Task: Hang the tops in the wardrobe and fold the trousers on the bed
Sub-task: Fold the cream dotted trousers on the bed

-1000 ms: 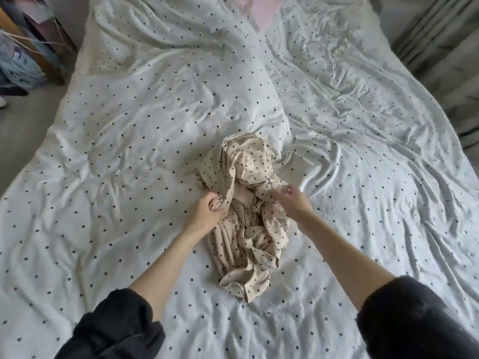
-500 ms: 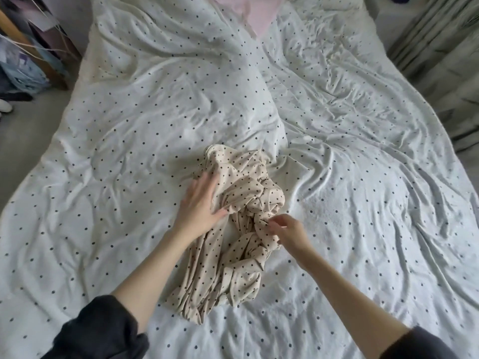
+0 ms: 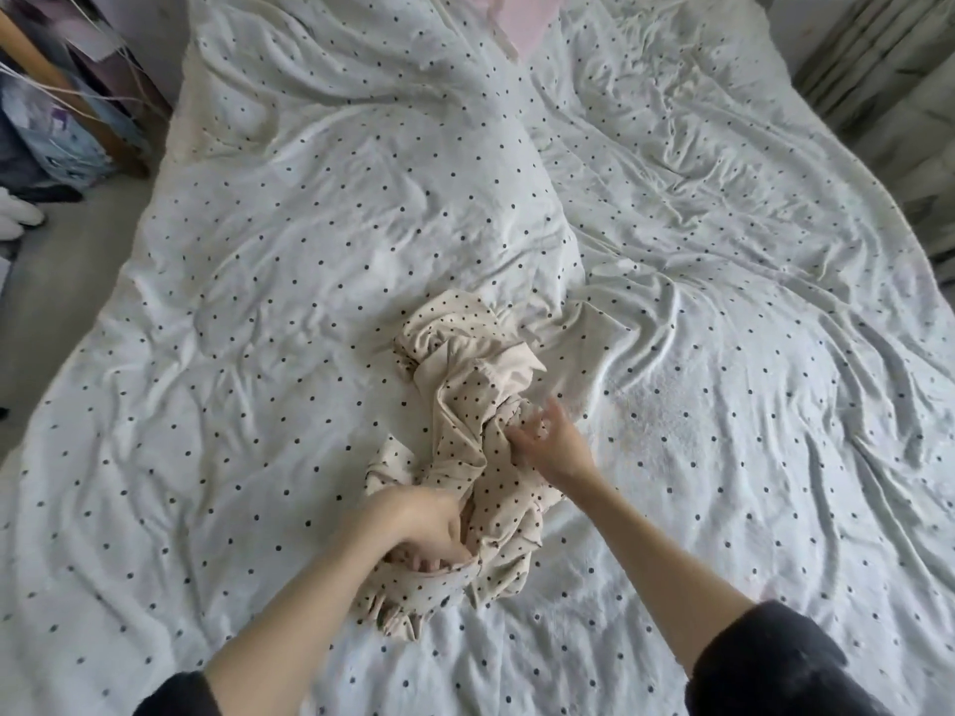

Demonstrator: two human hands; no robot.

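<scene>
Trousers (image 3: 467,436) look light and floppy; my left hand (image 3: 413,524) grips the near bunch, my right hand (image 3: 550,441) rests loosely spread beyond.

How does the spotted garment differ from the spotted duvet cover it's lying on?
The garment is beige; the duvet cover is white. The garment is bunched in a small crumpled heap; the duvet cover lies spread across the bed. The garment's dots sit closer together than the duvet cover's. Both are wrinkled fabric with dark dots.

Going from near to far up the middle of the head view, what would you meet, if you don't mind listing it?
Left hand gripping the crumpled beige black-dotted garment → right hand on the garment → white dotted duvet → pink fabric at the far edge.
</scene>
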